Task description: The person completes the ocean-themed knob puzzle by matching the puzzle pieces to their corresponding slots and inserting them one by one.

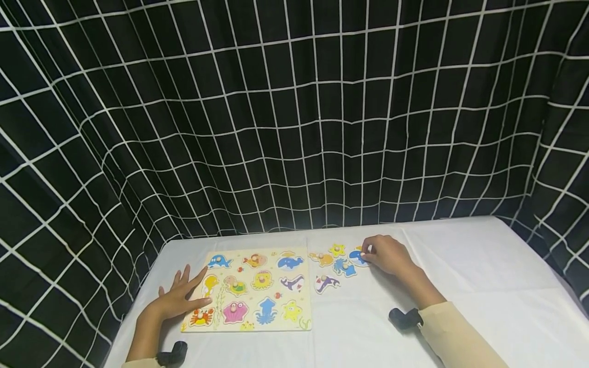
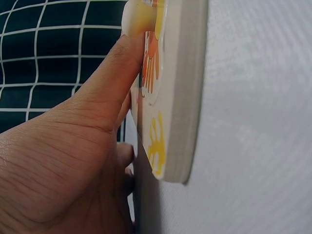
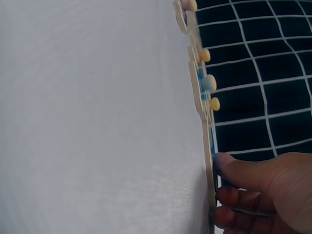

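Observation:
A wooden peg puzzle board (image 1: 251, 330) with sea-animal pictures lies flat on the left. My left hand (image 1: 177, 299) rests on its left edge with fingers spread, the thumb close to the crab piece (image 1: 201, 318). Right of the board, my right hand (image 1: 388, 255) pinches a blue whale piece (image 1: 356, 257) with thumb and curled fingers; the fingers hide its knob. Beside it lie a blue squid piece (image 1: 344, 268), a yellow starfish piece (image 1: 337, 249), an orange seahorse piece (image 1: 323, 259) and a purple shark piece (image 1: 327, 283).
Knobbed pieces such as the pink shell (image 1: 235, 312) and the octopus (image 1: 262, 280) sit in the board. A white cloth covers the table (image 1: 483, 286). Behind it hangs a black curtain (image 1: 294, 128) with white grid lines. Each wrist carries a black camera mount (image 1: 405, 319).

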Motion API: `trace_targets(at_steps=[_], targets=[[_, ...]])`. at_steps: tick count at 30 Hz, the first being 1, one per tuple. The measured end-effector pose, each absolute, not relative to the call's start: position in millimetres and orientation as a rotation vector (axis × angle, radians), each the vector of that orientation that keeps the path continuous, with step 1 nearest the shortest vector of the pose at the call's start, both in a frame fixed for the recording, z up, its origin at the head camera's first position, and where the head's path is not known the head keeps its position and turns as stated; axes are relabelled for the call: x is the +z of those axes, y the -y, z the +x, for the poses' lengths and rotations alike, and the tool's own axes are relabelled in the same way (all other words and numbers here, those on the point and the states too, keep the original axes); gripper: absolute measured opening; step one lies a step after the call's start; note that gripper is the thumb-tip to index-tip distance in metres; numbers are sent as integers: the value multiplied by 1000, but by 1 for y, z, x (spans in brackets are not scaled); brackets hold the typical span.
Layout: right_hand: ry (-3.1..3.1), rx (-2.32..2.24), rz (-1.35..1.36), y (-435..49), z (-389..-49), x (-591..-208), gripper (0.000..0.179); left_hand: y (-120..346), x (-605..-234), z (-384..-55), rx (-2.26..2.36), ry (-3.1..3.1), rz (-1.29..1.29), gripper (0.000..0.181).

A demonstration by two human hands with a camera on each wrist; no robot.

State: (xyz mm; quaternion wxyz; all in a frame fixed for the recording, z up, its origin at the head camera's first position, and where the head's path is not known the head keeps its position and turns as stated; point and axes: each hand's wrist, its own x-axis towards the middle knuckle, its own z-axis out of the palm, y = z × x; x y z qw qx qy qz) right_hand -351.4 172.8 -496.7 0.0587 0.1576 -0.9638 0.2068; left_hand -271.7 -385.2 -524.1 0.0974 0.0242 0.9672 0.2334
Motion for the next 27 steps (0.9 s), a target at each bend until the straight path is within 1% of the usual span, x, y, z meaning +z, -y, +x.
trace_targets(at_steps=[5,10,18,27], targets=[[2905,609,475,-171,-349,-498,8,378,-512,-262,721,-2830,72,102],[2879,599,473,-171,-350,-498,9,373,-505,-260,711,-2804,47,100],[2821,619,469,-172,-351,-495,11,383,-522,-268,704,-2848,77,102],[2744,642,516,-167,-348,-485,14,382,-520,-270,744,-2847,74,104]])
